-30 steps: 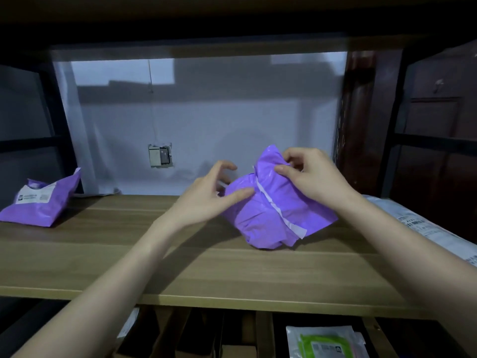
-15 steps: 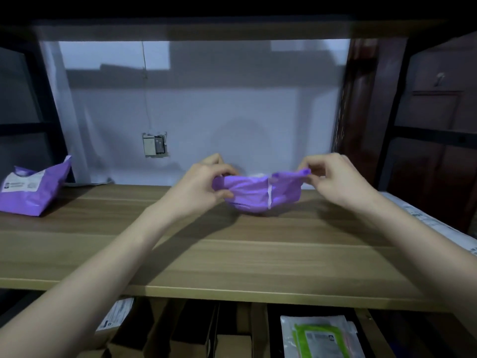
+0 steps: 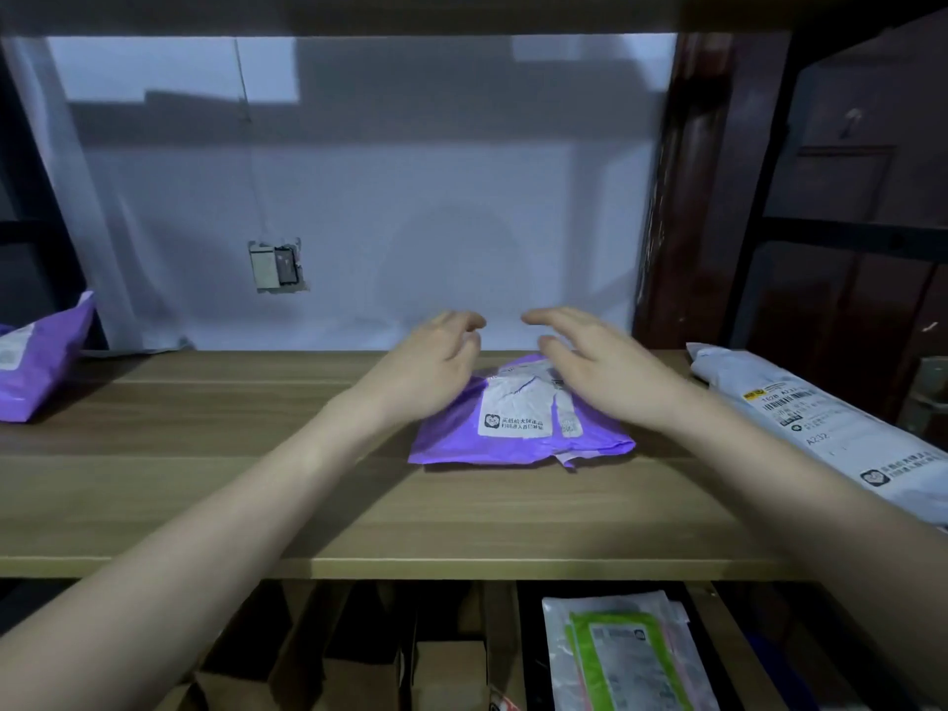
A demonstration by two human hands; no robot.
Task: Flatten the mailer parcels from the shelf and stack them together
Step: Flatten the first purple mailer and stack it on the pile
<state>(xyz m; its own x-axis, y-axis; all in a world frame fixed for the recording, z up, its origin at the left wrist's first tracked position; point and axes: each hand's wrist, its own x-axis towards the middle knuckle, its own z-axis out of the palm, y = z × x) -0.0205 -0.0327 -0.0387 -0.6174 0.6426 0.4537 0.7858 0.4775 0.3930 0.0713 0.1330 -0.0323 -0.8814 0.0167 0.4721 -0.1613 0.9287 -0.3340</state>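
A purple mailer [image 3: 518,428] lies label-up on the wooden shelf [image 3: 205,484], near its centre. The left hand [image 3: 431,366] rests at its 10 o'clock corner, the right hand [image 3: 600,372] at 2 o'clock; each grip is spread, fingers apart, clamping nothing. Another purple mailer [image 3: 36,366] sits at far 9 o'clock, a grey mailer [image 3: 821,423] at 3 o'clock.

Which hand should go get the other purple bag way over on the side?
Left, probably. The second crumpled purple plastic mailer lies at the wooden shelf's far left end, on the left hand's side. The right hand would have to cross over the flattened purple mailer beneath both open hands.
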